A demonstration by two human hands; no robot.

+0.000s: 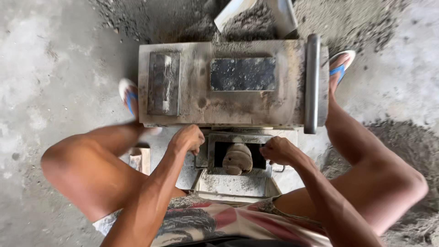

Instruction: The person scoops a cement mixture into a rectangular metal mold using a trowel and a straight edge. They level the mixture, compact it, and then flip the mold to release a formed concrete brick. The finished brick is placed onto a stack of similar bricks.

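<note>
Down on the concrete floor (45, 68), a person squats over a dusty metal block-moulding machine (228, 82), knees spread to either side. Both hands sit at the small frame (238, 137) on the machine's near edge, where a rounded wooden handle (238, 159) pokes out of a dark opening. Left hand (188, 139) grips the frame's left side, its fingers curled shut around the metal. Right hand (279, 150) rests on the frame's right side, fingers bent and closed against the edge. On the machine's top lie 2 rectangular recesses, one grey (163, 82) and one filled with dark mix (243, 74). A steel bar (312, 82) runs along its right end. Blue sandals (340, 64) flank it. Loose grey sand (402, 146) is heaped nearby.
</note>
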